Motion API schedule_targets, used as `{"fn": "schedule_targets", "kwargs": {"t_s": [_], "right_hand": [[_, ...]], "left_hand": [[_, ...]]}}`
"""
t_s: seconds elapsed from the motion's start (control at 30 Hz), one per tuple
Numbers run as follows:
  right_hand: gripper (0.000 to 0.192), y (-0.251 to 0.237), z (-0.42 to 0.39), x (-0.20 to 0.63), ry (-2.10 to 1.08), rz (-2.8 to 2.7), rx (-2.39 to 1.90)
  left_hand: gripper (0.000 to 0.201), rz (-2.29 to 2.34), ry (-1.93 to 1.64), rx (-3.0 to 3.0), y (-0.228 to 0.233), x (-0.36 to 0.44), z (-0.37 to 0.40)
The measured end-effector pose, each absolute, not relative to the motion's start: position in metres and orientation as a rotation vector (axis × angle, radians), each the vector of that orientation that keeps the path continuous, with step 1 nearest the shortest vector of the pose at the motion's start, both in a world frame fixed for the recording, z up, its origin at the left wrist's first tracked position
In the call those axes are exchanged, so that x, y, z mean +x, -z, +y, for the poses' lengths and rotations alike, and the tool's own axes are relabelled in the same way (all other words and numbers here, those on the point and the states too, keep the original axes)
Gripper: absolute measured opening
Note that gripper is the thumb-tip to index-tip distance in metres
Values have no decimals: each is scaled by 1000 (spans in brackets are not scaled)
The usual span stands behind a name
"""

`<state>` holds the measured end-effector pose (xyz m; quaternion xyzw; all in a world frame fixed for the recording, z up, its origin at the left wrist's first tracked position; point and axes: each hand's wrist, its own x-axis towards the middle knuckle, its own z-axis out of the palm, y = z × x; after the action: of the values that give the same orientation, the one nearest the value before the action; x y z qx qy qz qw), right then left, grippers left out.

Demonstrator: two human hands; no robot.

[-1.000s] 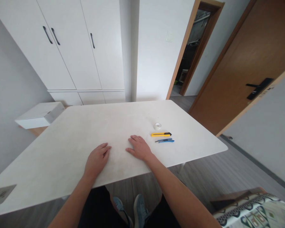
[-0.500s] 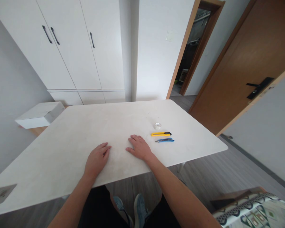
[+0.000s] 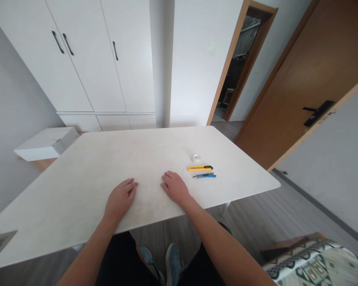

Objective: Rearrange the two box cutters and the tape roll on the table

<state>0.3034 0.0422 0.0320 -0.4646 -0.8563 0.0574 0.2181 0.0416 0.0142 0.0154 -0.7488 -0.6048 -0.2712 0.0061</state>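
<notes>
the table (image 3: 107,159) has a smooth, matt top. on it, the yellow cutter (image 3: 198,168) looks like plastic, the blue cutter (image 3: 207,175) plastic with a metal tip, the tape roll (image 3: 196,160) clear, glossy. right of the table, the door (image 3: 298,75) looks wooden; behind the table, smooth matt cabinets (image 3: 134,79).

Room in home, evidently: white built-in cupboards (image 3: 98,71), wooden door (image 3: 300,67) (black lever handle (image 3: 318,114)), grey plank floor (image 3: 250,218).

The white table (image 3: 107,159) bears a tape roll (image 3: 196,161), yellow cutter (image 3: 199,168), blue cutter (image 3: 205,175) and grey label (image 3: 0,243).
</notes>
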Motion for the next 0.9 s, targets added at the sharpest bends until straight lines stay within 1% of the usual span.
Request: {"fn": "schedule_targets", "kwargs": {"t_s": [0.13, 0.23, 0.37, 0.5, 0.57, 0.63, 0.7, 0.77, 0.9], "right_hand": [[25, -32, 22, 320, -191, -2331, -1218], [23, -35, 14, 356, -170, -2259, -1236], [24, -49, 24, 424, -24, -2133, -1486], [31, -67, 41, 468, 38, -2237, -1751], [32, -72, 47, 474, -1, -2333, -1846], [27, -76, 52, 473, -32, -2392, -1889], [22, -78, 59, 469, -11, -2388, -1883], [21, -79, 68, 465, 42, -2347, -1862], [35, -77, 85, 461, 40, -2373, -1920]], "left_hand": [[42, -1876, 851, -2354, -15, 42, 14], [42, -1875, 851, -2357, -15, 42, 15], [43, -1888, 841, -2361, -14, 42, 15], [43, -1886, 849, -2363, -13, 42, 16], [43, -1885, 856, -2359, -12, 42, 16], [43, -1886, 860, -2355, -12, 42, 15], [44, -1887, 861, -2355, -12, 42, 15], [44, -1888, 859, -2356, -12, 42, 15], [44, -1900, 858, -2348, -13, 43, 15]]}}
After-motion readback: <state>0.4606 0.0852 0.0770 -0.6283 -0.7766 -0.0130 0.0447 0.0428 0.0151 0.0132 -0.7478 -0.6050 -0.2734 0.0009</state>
